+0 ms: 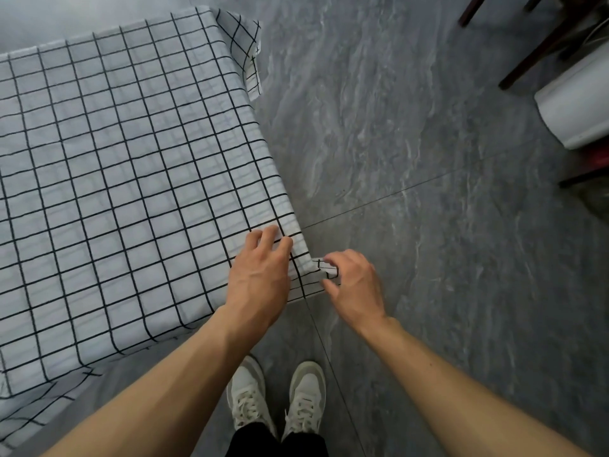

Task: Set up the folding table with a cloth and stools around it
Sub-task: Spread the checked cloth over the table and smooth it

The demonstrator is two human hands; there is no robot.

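Forearms fill the bottom of the view, white sneakers (276,397) on the grey marbled floor tiles (412,159) between them. I'm standing at the near right corner of the folding table, which is fully hidden under the white cotton cloth with the black grid pattern (125,166).

Left hand (260,272) lies on top of the cloth at that corner, fingers slightly bent, pressing the fabric down rather than gripping it. Right hand (354,285), just off the table edge, pinches the loose corner tip of the cloth between thumb and fingers.

Step in hand, as I read it: squaring the corner. How I'd do it well:
- keep the left hand as the anchor so the top doesn't slide
- pull the tip outward and down with the right, light tension only
- use the grid lines as a gauge: they should run parallel to the table edge
- match the overhang to the far right corner flap (247,51), well beyond both hands

Risk: overpulling skews the far side.

No stools placed yet. Dark wooden legs (527,51) far right of the right hand; can't tell if that's a stool.
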